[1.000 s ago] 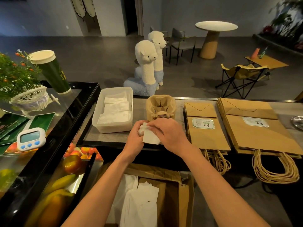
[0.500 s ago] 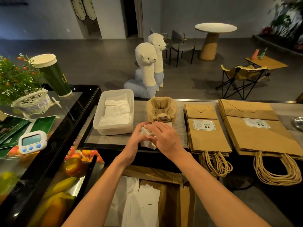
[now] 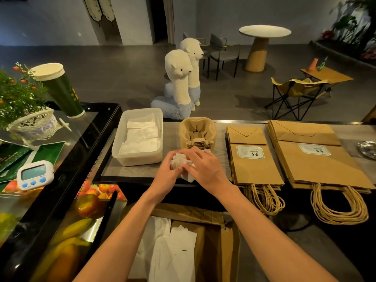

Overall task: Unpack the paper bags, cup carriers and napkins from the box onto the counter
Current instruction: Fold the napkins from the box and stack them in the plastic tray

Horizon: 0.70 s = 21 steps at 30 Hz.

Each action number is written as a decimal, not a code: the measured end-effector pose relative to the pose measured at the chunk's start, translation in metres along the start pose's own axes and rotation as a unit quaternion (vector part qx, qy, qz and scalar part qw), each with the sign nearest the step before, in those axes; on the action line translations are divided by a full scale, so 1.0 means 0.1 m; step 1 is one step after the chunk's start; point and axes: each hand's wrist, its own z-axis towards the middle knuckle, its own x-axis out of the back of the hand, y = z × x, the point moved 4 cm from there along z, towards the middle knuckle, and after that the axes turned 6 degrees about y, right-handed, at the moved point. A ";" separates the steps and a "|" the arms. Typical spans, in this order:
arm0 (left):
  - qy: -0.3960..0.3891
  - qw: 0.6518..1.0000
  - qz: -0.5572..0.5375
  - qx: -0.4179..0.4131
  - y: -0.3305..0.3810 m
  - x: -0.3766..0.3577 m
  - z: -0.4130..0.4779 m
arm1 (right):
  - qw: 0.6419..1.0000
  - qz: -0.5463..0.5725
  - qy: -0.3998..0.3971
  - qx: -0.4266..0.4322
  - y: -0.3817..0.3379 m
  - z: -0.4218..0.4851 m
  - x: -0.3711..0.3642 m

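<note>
A small stack of white napkins (image 3: 184, 162) lies on the counter (image 3: 173, 137) just in front of the brown pulp cup carriers (image 3: 197, 133). My left hand (image 3: 167, 169) grips its left side and my right hand (image 3: 205, 167) covers its right side with curled fingers. Two piles of brown paper bags lie flat to the right, a smaller pile (image 3: 253, 159) and a larger pile (image 3: 313, 155), rope handles hanging over the front edge. The open cardboard box (image 3: 215, 237) sits below my arms with white napkins (image 3: 173, 253) inside.
A clear plastic tub (image 3: 140, 137) holding napkins stands left of the carriers. A glass display case (image 3: 61, 180) with fruit, a white timer (image 3: 34, 175), a green cup (image 3: 59, 89) and a potted plant (image 3: 18, 98) fills the left. Alpaca plush figures (image 3: 181, 84) stand beyond the counter.
Both hands have carried the napkin stack forward and down onto the counter by the cup carriers, and the stack now rests there under my fingers.
</note>
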 end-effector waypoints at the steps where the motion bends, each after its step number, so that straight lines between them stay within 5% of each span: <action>1: 0.006 1.000 0.002 -0.002 0.00 0.00 0.00 | 1.000 0.008 0.003 -0.010 0.01 0.00 0.03; 14: 0.039 0.999 -0.013 0.029 -0.03 -0.03 0.04 | 0.976 0.106 -0.066 -0.177 0.18 -0.33 0.24; 21: 0.042 0.999 -0.027 0.023 -0.01 -0.02 0.02 | 0.987 0.080 -0.064 -0.123 0.03 -0.35 0.27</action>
